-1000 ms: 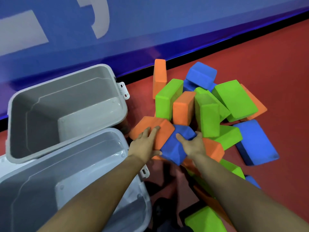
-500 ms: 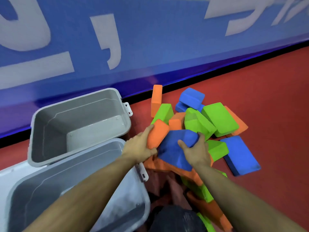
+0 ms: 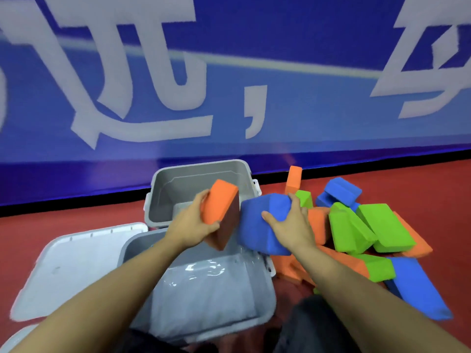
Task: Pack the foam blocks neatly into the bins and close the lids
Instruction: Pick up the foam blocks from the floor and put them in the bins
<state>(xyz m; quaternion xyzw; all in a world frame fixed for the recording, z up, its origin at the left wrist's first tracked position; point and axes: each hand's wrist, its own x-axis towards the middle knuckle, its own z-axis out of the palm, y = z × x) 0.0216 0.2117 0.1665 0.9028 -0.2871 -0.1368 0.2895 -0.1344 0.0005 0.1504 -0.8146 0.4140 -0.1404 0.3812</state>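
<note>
Foam blocks: orange block [image 3: 221, 212] gripped in left hand [image 3: 194, 225], fingers curled over its top edge and thumb under the near side, tilted, held up over the gap between the two bins. Blue block [image 3: 265, 222] gripped in right hand [image 3: 290, 225], fingers spread and curled over its top and near face, held just beside the orange one, above the right rim of near bin [image 3: 265, 296]. Near bin open, grey, clear plastic liner visible inside, no blocks seen in it. Far bin [image 3: 163, 200] open too, behind the near one, against the blue wall banner [image 3: 229, 72], partly hidden by the orange block. White lid [image 3: 76, 263] flat on red floor [image 3: 63, 220] left of near bin. Rest of pile [image 3: 356, 225], green, orange and blue, heaped on the floor right of the bins, under and beyond right forearm.
</note>
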